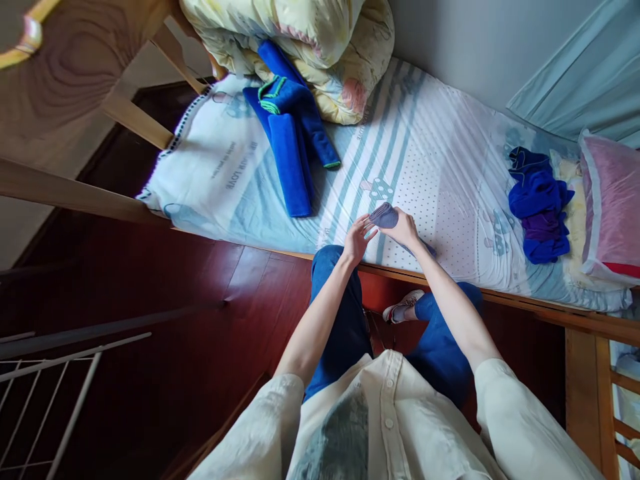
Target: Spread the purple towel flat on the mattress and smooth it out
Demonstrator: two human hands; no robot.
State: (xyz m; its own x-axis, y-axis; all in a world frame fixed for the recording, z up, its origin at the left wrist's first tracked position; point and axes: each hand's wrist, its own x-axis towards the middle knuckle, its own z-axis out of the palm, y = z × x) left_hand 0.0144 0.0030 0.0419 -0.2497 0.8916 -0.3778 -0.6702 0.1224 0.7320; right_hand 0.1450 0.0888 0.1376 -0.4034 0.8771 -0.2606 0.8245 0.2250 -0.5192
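Just above the near edge of the bed, my right hand (pixel 404 229) is closed around a rolled greyish-purple sock (pixel 384 216). Beside its left end is my left hand (pixel 356 239), fingers apart, with the fingertips at the sock's edge. Under my right wrist a strip of similar greyish cloth (pixel 426 249) shows on the sheet; whether it joins the sock I cannot tell. Left of my hands, folded blue clothing (pixel 291 163) with green trim lies on the patterned sheet (pixel 435 153).
A yellow quilt (pixel 320 40) is bunched against the wall side. To the right lie crumpled blue and purple clothes (pixel 540 207) and a pink pillow (pixel 615 200). A wooden bed frame (pixel 75 190) borders the left end. A white metal rack (pixel 75 400) stands lower left.
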